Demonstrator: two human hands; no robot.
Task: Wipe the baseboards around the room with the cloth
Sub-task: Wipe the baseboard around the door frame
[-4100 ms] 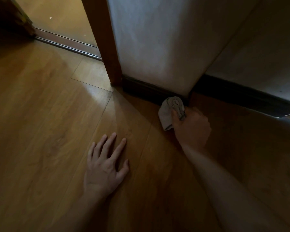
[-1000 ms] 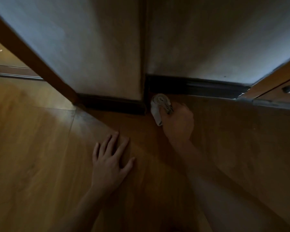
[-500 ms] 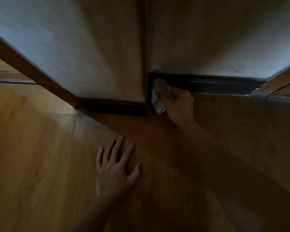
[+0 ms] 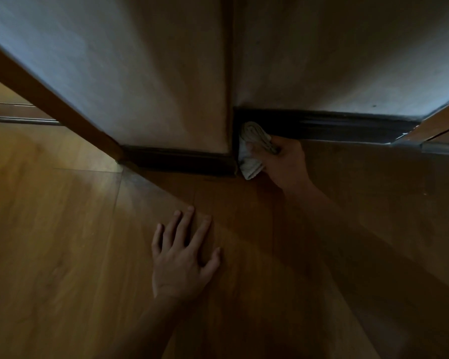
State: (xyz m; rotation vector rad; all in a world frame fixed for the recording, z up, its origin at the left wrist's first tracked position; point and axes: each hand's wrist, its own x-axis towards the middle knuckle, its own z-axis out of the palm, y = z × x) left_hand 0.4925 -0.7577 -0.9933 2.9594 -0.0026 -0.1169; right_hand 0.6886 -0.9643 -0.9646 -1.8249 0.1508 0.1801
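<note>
The cloth (image 4: pixel 252 151), pale grey and bunched into a roll, sits at the far edge of the floor (image 4: pixel 62 242), at the foot of the wall. It lies against the left end of the right baseboard (image 4: pixel 335 124). This is just beside the wall corner (image 4: pixel 228 73), where that dark strip meets the end of the left baseboard (image 4: pixel 179 160). The upper end of the cloth rests on the dark strip. Its lower end hangs down toward the floor, but in the dim light I cannot tell whether it touches.

The right hand (image 4: pixel 285 161) grips the cloth, with the fingers and thumb curled tightly round the roll and the back of the hand turned upward. Its forearm comes in from the lower right, deep in shadow.

The left hand (image 4: pixel 182 257) lies palm down near the middle of the floor, well apart from the cloth. Its fingers are straight and spread, the thumb points out to the right, and it holds nothing.

Both walls are pale, and the left one stands nearer than the right. A wooden door frame (image 4: pixel 49 99) slants down the left side and meets the floor at the left end of the left baseboard. Beyond it a threshold (image 4: pixel 18 119) runs along the floor's left edge. At the far right a wooden panel (image 4: pixel 441 120) meets the right end of the right baseboard. The floor is wood plank, lit on the left and shadowed on the right.
</note>
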